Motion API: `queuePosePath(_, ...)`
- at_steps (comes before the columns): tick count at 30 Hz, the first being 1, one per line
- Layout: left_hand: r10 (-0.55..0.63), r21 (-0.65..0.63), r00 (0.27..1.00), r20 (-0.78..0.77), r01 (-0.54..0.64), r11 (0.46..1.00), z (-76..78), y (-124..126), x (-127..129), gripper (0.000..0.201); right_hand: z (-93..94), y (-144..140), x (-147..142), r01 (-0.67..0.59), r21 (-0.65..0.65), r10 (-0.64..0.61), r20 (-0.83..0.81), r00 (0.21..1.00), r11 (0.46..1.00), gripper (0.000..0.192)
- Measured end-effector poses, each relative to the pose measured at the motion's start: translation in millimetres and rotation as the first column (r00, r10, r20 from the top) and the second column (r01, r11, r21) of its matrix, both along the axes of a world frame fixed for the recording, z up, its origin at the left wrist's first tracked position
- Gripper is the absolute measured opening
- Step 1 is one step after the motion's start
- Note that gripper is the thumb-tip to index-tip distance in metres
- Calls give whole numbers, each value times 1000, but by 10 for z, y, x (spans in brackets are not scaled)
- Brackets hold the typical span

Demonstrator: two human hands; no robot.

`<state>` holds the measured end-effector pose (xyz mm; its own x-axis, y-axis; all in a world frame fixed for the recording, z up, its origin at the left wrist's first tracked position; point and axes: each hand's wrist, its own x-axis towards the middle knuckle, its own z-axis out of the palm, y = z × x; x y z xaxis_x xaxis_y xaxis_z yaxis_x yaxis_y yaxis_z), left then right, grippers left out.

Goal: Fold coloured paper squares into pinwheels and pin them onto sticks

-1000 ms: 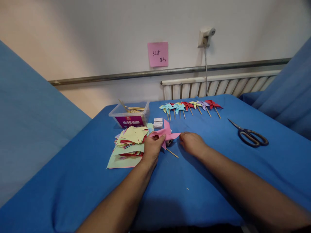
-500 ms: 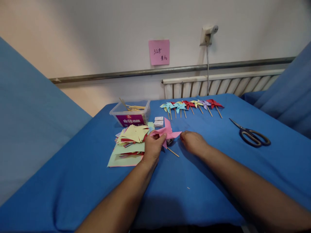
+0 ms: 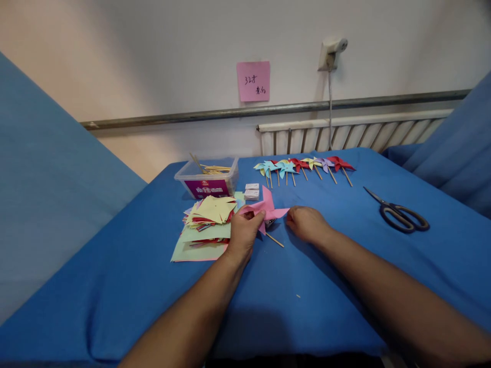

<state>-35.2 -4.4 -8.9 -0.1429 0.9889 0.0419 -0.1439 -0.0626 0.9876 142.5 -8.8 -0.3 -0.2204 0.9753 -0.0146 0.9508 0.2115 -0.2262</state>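
My left hand (image 3: 244,232) pinches a pink paper pinwheel (image 3: 268,205) near its centre, thumb on top. One blade points up and another reaches right toward my right hand (image 3: 305,223). That hand rests by the blade's tip with its fingers curled in; whatever they may hold is hidden. Below the pinwheel a thin wooden stick (image 3: 275,240) lies on the cloth, its upper end covered. Something small and dark sits under the blade, too obscured to name. Left of my left hand is a pile of cut paper squares (image 3: 213,209) on green sheets (image 3: 199,251).
A clear plastic box (image 3: 207,176) of wooden sticks stands at the back left, near small white boxes (image 3: 252,191). Several finished pinwheels (image 3: 301,164) lie along the back. Black scissors (image 3: 401,212) lie at right on the blue cloth (image 3: 126,296).
The whole view has shifted very slightly. Both hands and the pink pinwheel keep almost the same places and poses.
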Motion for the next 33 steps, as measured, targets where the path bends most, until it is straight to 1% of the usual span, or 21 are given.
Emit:
queuePosePath(3, 0, -3, 1000, -6, 0, 1000, -17, 15, -6, 32, 20, -7, 2, -3, -11, 2, -58, 998, 1000, 16)
queuePosePath(5, 2, 12, 1000, -10, -1, 1000, -21, 25, -10, 31, 12, -6, 15, -19, -26, 15, -132, 991, 999, 12)
queuePosePath(7, 10, 25, 1000, -19, -10, 1000, -17, 30, -13, 30, -8, 2, 40, -68, -88, 41, -286, 957, 994, 8)
queuePosePath(8, 19, 30, 999, -27, -18, 999, -12, 30, -15, 29, -16, 7, 57, -116, -142, 51, -395, 917, 983, 6)
queuePosePath(9, 29, 35, 999, -37, -28, 999, -7, 29, -17, 28, -17, 11, 76, -182, -203, 54, -514, 856, 962, 5)
queuePosePath(11, 53, 46, 997, -56, -50, 998, 3, 26, -20, 26, 8, 12, 110, -346, -292, 31, -723, 690, 892, 5)
queuePosePath(13, 68, 48, 995, -66, -65, 997, 8, 24, -21, 25, 68, -4, 120, -462, -302, -7, -843, 538, 834, 12)
queuePosePath(14, 73, 46, 995, -72, -70, 996, 7, 23, -21, 24, 104, -19, 109, -478, -282, -21, -877, 479, 832, 16)
queuePosePath(15, 78, 46, 993, -83, -74, 996, 5, 22, -20, 24, 138, -39, 86, -463, -252, -37, -905, 424, 850, 20)
queuePosePath(16, 81, 51, 992, -98, -76, 996, 1, 21, -19, 23, 165, -62, 50, -423, -214, -49, -929, 366, 880, 22)
queuePosePath(18, 75, 72, 989, -130, -66, 995, -9, 13, -17, 23, 187, -115, -44, -293, -127, -44, -961, 274, 948, 25)
queuePosePath(19, 70, 84, 987, -145, -58, 995, -12, 6, -14, 23, 181, -141, -94, -218, -82, -24, -966, 256, 972, 24)
queuePosePath(20, 63, 95, 985, -159, -48, 994, -12, -4, -10, 23, 165, -164, -141, -139, -36, 2, -965, 261, 990, 24)
queuePosePath(21, 58, 103, 984, -170, -41, 994, -9, -16, -5, 23, 143, -183, -181, -77, 9, 32, -953, 300, 997, 22)
queuePosePath(24, 58, 126, 980, -192, -34, 991, 27, -58, 19, 24, 70, -208, -243, 18, 162, 129, -841, 526, 987, 15)
queuePosePath(25, 53, 125, 982, -183, -31, 992, 46, -72, 28, 25, 52, -207, -247, 27, 194, 144, -807, 573, 981, 14)
queuePosePath(26, 44, 118, 986, -160, -25, 993, 65, -83, 37, 25, 39, -203, -248, 33, 206, 148, -794, 590, 978, 13)
queuePosePath(27, 26, 104, 992, -124, -13, 995, 85, -93, 46, 25, 32, -197, -247, 34, 196, 140, -804, 578, 980, 13)
queuePosePath(28, 4, 86, 997, -80, 3, 996, 102, -101, 54, 26, 29, -190, -247, 32, 167, 123, -830, 544, 985, 14)
queuePosePath(31, -58, 36, 997, 43, 56, 998, 133, -115, 70, 28, 32, -173, -251, 16, 61, 50, -922, 383, 998, 18)
queuePosePath(33, -76, 13, 994, 79, 75, 997, 139, -122, 76, 29, 32, -165, -255, 27, 20, 11, -952, 307, 999, 20)
